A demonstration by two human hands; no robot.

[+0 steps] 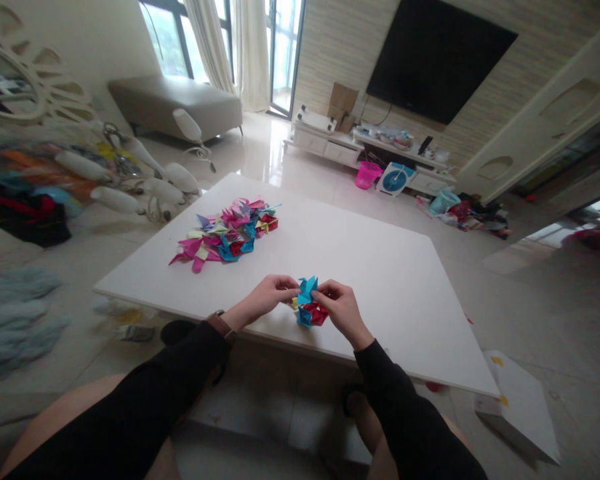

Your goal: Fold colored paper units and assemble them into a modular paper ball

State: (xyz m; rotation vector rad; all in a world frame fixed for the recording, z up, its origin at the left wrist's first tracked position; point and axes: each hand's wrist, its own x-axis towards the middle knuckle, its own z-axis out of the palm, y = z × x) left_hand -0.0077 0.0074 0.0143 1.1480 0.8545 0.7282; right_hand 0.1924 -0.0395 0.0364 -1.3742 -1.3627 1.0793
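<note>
Between my two hands, near the table's front edge, is a light-blue folded origami piece [308, 289], which looks like a paper crane. My left hand [275, 293] pinches its left side, and my right hand [337, 301] pinches its right side. Just below it are a darker blue folded paper piece [305, 315] and a red one [319, 313], with a bit of yellow by the left fingers. Whether these lower pieces are joined to the light-blue one I cannot tell. A heap of colourful origami pieces [230, 230] in pink, blue, red and yellow lies on the table's left part.
The white table [370, 260] spans the middle of the view. Beyond it stand a low TV cabinet [325, 148], a pink basket [367, 175] and a blue-and-white fan [396, 179]. A white box [523, 400] sits on the floor at right; a lamp with white shades [165, 190] stands left.
</note>
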